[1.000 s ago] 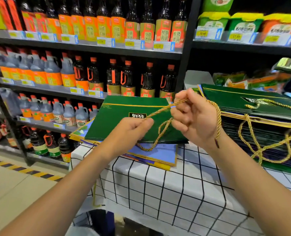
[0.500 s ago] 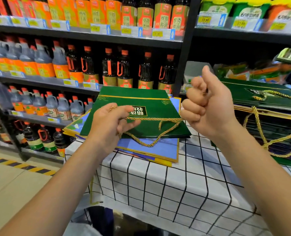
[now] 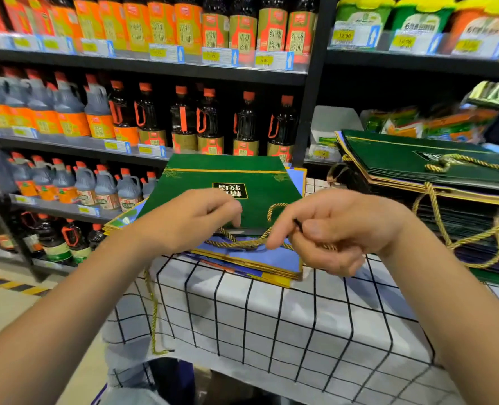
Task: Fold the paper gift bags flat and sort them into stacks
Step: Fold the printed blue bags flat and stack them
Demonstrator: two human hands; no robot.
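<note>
One green gift bag [image 3: 227, 194], folded flat, lies on top of a low stack of flat blue bags [image 3: 260, 258] at the far left corner of the tabletop [image 3: 271, 323], which is covered in a white cloth with a black grid. The blue bags beneath cannot be counted; only their layered edges show. One gold cord handle [image 3: 242, 243] runs along the near edge of the green bag, with a loop rising onto its face. The left hand [image 3: 192, 220] hovers over that near edge, fingers curled downward with the tips at the cord; whether they actually pinch it cannot be told. The right hand [image 3: 335, 229] is curled round the other end of the same cord, index finger extended toward the left hand, a dark cord tip showing at the thumb. A second gold cord [image 3: 154, 311] hangs down over the left edge of the cloth. At the far right edge stands a second, taller stack of flat green bags [image 3: 417, 168], too many to count, with gold cords [image 3: 435, 217] looping over its top and down its near side. Behind the table, three tiers of shelving [image 3: 154, 64] carry dark sauce bottles [image 3: 184, 121] with orange caps and labels; to the right, bagged goods [image 3: 446, 124] lie on further shelves.
</note>
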